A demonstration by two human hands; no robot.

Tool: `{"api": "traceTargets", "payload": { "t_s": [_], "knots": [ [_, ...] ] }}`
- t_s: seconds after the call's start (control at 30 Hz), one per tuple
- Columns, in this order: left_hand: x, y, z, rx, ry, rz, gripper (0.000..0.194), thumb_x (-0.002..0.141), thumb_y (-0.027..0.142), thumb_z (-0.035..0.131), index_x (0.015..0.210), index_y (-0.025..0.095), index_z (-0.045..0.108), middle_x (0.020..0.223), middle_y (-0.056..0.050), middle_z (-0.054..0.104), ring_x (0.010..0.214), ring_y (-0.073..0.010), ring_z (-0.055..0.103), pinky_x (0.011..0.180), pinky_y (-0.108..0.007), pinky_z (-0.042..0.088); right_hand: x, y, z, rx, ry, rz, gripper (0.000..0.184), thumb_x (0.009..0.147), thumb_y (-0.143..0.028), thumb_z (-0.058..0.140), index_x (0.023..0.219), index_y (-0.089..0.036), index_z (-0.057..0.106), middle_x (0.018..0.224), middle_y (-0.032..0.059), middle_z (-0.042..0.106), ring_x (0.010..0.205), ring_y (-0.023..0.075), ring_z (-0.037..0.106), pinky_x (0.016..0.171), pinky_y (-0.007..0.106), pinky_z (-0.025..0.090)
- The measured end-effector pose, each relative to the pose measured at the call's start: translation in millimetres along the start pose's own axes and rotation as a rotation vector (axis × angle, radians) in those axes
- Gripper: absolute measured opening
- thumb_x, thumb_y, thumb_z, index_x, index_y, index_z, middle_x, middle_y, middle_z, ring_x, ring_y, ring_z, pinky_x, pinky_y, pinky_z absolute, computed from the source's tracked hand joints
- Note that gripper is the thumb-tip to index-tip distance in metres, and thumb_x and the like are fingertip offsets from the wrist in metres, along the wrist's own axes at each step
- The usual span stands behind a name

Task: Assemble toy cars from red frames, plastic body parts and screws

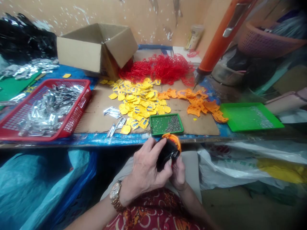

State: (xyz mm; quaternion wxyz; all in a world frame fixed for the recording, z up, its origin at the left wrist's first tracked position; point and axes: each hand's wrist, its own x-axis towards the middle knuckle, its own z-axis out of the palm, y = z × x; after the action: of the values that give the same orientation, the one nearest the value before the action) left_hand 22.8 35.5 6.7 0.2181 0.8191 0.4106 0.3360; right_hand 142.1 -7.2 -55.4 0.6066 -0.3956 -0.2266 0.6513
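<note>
Just in front of the bench edge, my left hand [150, 164], a watch on its wrist, is closed on a black and orange plastic piece [165, 153]. Its black face looks glossy, and the orange part [176, 140] curves along the top and right side. My right hand [178, 172] grips the same piece from the right and below, its fingers partly hidden. Close beyond the piece lies a small green tray [155, 125] of tiny metal parts. Yellow printed pieces [141, 99] are heaped behind it, and loose orange plastic parts [203, 105] lie to the right.
A red basket [85, 88] of silvery strips stands left. An open cardboard box [79, 52] and a tangle of red netting [163, 68] are at the back. An orange power screwdriver [216, 41] hangs point down at right, near a bright green tray [231, 118].
</note>
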Motion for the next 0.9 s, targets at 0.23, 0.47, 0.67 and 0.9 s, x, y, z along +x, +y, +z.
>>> {"api": "traceTargets", "payload": {
  "t_s": [0.23,0.47,0.67,0.9],
  "knots": [
    [-2.5,-0.1,1.5,0.000,-0.033,-0.036,0.052,0.084,0.032,0.057,0.134,0.017,0.059,0.098,-0.011,0.054,0.090,-0.0243,0.056,0.072,-0.038,0.053,-1.2,5.7,-5.7,-0.099,0.013,-0.025,0.070,0.087,-0.074,0.042,0.134,-0.026,0.060,0.124,0.0065,0.070,0.122,0.0272,0.062,0.105,0.041,0.052],
    [-2.2,-0.2,-0.4,-0.064,-0.086,-0.079,0.053,0.086,0.033,0.056,0.137,0.018,0.057,0.106,-0.012,0.049,0.102,-0.0264,0.053,0.083,-0.043,0.054,-2.7,7.7,-12.3,-0.153,-0.015,-0.034,0.068,0.090,-0.070,0.040,0.139,-0.026,0.056,0.127,0.0072,0.068,0.122,0.0272,0.062,0.104,0.042,0.053],
    [-3.6,-1.3,4.6,-0.093,-0.123,-0.084,0.058,0.084,0.036,0.061,0.139,0.020,0.054,0.133,-0.018,0.045,0.124,-0.0338,0.049,0.097,-0.052,0.050,-5.1,4.8,-21.5,-0.257,0.057,-0.084,0.066,0.087,-0.072,0.046,0.130,-0.025,0.063,0.116,0.0065,0.073,0.115,0.0262,0.065,0.105,0.039,0.052],
    [-3.2,-5.5,6.5,-0.205,-0.108,-0.032,0.063,0.081,0.030,0.067,0.140,0.022,0.049,0.128,-0.015,0.053,0.123,-0.0286,0.054,0.094,-0.041,0.055,-6.1,9.8,-34.4,-0.274,0.024,-0.040,0.060,0.090,-0.068,0.045,0.130,-0.027,0.062,0.129,0.0042,0.067,0.125,0.0248,0.058,0.115,0.039,0.042]
  ]
}}
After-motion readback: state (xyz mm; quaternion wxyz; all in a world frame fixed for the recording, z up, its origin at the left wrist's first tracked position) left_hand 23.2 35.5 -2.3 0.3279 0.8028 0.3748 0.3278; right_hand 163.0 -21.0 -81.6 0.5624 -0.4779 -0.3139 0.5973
